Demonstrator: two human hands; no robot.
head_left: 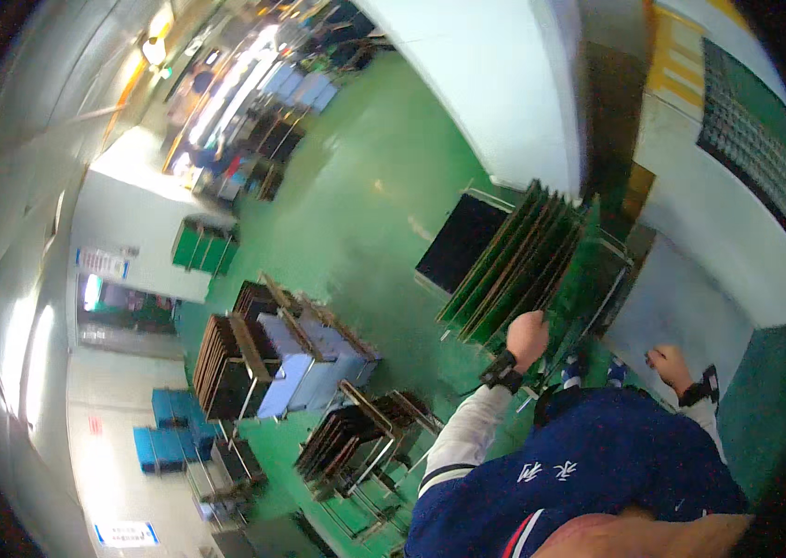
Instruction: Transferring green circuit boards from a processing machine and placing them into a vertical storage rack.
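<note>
My left hand [528, 340] is closed in a fist at the near edge of a row of upright green panels [518, 265]. What its fingers grip, if anything, is hidden. The panels stand on edge, packed side by side in a metal rack [611, 288]; the rightmost green panel [581, 270] is blurred. Further right, my right hand [668, 366] hangs with curled fingers in front of a grey flat surface [681, 298], apart from the panels. Whatever may be inside its fingers does not show. Each wrist wears a black band.
A dark flat panel [464, 244] lies beside the rack. To the left stand carts of brown-edged boards [230, 367], light-blue panels [318, 367] and another rack of dark boards [346, 446]. Blue bins [170, 432] line the wall. A white partition [495, 84] rises ahead.
</note>
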